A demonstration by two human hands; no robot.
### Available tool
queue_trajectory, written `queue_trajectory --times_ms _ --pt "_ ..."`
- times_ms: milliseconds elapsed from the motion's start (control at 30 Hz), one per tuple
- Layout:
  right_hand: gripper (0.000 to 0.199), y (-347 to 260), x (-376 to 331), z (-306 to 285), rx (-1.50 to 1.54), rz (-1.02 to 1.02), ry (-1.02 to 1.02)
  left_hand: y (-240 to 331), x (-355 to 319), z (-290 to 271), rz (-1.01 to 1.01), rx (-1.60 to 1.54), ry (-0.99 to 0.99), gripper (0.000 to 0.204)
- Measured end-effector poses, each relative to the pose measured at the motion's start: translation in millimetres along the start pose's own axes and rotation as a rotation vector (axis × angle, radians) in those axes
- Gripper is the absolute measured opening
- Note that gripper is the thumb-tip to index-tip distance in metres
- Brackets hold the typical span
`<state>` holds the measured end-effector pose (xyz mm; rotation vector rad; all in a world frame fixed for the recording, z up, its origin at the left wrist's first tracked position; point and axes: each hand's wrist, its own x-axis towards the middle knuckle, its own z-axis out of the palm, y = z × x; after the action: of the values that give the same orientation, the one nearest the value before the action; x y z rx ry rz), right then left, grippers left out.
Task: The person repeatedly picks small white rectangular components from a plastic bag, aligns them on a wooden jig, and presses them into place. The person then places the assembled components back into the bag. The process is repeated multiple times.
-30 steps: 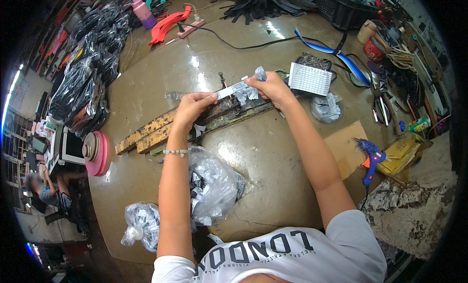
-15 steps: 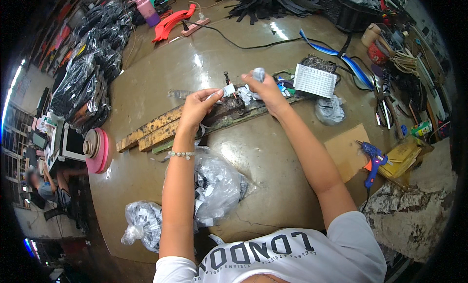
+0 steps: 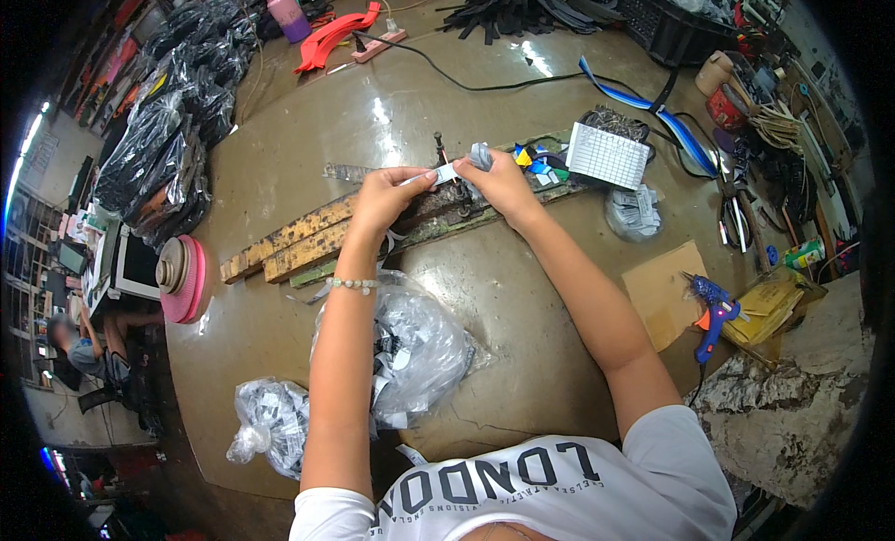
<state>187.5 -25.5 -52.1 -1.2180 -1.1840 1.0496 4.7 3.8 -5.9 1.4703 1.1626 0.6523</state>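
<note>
My left hand (image 3: 382, 201) is closed, pinching a small white label (image 3: 446, 174) between thumb and fingertips. Close against the label's other end, my right hand (image 3: 504, 190) is closed around a small grey bundle (image 3: 480, 156) whose kind is unclear; its thumb and fingers are near or on the label. Both hands are above worn wooden bars (image 3: 303, 247), yellow and green with dark stains. A thin upright metal bolt (image 3: 438, 147) stands just behind the label. Small blue, yellow, white and green scraps (image 3: 541, 165) lie beyond my right hand.
Clear plastic bags of labels (image 3: 424, 350) lie by my left forearm. A gridded white card (image 3: 608, 156) leans on a dark container. To the right are a blue glue gun (image 3: 713, 315), cardboard (image 3: 657, 284) and scissors (image 3: 735, 219). A power cord (image 3: 466, 88) crosses the far table.
My right hand has come down and slightly left with the grey bundle, meeting the label. White pieces between the hands are now hidden. My left hand has barely moved.
</note>
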Motion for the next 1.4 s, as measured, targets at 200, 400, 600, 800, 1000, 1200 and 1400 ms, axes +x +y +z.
queue_trajectory --times_ms 200,400,600,800,1000,1200,1400 --pt "0.021 -4 0 -5 -0.19 0.033 0.023 1 -1 0 0.004 0.024 0.038 0.027" --pt "0.023 -36 -7 -8 0.012 0.05 0.062 23 -12 -2 -0.037 -0.066 0.051 0.028" --pt "0.022 -50 -11 -11 0.056 0.028 -0.005 32 -9 -1 0.054 -0.066 -0.077 0.024" --pt "0.016 -40 -3 -39 0.121 0.181 0.022 11 -8 -16 -0.061 -0.106 -0.051 0.022" --pt "0.016 -33 -2 -37 0.085 0.214 0.013 3 -4 -17 -0.077 -0.089 -0.058 0.023" --pt "0.017 -29 -2 -41 0.062 0.234 0.001 3 -4 -12 -0.051 -0.043 -0.033 0.022" --pt "0.018 -15 1 -37 -0.075 0.138 -0.017 -1 -5 -7 -0.017 0.002 0.025 0.019"
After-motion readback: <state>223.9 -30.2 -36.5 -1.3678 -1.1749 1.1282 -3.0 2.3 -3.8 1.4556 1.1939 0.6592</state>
